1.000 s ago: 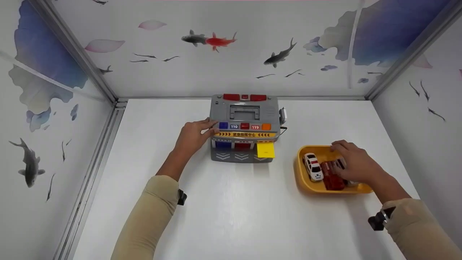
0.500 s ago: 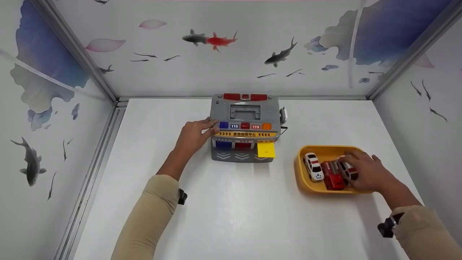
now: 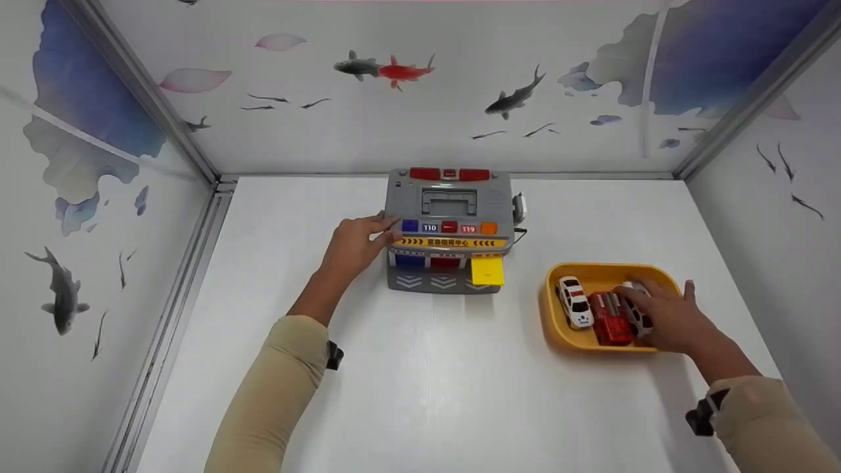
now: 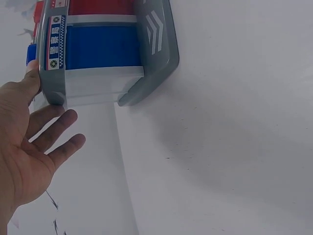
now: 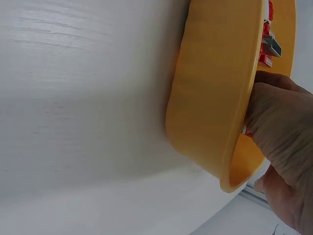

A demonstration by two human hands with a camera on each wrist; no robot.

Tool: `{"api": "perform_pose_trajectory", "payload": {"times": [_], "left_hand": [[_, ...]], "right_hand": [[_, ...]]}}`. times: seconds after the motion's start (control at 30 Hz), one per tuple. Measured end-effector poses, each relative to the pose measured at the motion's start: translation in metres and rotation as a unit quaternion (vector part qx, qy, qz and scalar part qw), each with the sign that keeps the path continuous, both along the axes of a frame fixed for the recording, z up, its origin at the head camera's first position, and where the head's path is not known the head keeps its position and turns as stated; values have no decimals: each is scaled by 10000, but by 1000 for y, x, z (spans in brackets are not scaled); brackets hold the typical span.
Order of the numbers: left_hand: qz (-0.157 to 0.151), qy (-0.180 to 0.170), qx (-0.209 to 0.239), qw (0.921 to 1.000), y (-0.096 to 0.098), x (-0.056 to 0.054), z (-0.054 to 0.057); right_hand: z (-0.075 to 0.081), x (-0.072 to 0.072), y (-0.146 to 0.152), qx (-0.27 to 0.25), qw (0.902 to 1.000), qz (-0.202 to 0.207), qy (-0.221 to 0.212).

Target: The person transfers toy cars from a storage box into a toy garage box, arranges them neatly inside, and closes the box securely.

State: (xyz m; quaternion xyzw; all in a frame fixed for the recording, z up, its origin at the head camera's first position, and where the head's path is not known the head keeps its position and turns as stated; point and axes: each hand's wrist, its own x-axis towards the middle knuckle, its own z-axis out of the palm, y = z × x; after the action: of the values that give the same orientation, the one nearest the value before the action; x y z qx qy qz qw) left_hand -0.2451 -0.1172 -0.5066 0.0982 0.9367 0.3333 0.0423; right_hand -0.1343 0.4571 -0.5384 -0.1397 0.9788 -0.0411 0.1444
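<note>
A grey toy rescue station (image 3: 449, 210) with blue, red and yellow doors stands toward the back of the table. My left hand (image 3: 355, 246) holds its front left roof corner between thumb and forefinger; the other fingers (image 4: 68, 147) spread away from it in the left wrist view. At the right, my right hand (image 3: 680, 322) reaches into a yellow plastic basin (image 3: 557, 336) and grips a white toy car (image 3: 637, 318), partly hidden beneath the fingers. Beside that car lie a red toy fire truck (image 3: 611, 318) and a white toy police car (image 3: 574, 302).
A yellow door flap (image 3: 487, 270) sticks out at the station's front right. On its right side are a small white part (image 3: 520, 207) and a dark hook (image 3: 520, 234). Painted panels wall in the white table (image 3: 420, 381) at the back and sides.
My right hand has moved right within the basin, off the fire truck and onto the white car at the right end. The left hand stays at the station's corner.
</note>
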Motion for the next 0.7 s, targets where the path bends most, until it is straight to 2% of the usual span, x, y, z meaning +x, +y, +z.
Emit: {"api": "perform_pose_trajectory", "payload": {"times": [0.23,0.47,0.7], "left_hand": [[-30,-11,11,10000,3,0,-2],[-49,28,-43,10000,2,0,-1],[36,-71,-29,10000,0,0,1]], "right_hand": [[5,3,0,-173,9997,-147,-35],[20,-1,-9,-249,9993,-216,178],[38,-7,-25,-302,9989,-311,188]]}}
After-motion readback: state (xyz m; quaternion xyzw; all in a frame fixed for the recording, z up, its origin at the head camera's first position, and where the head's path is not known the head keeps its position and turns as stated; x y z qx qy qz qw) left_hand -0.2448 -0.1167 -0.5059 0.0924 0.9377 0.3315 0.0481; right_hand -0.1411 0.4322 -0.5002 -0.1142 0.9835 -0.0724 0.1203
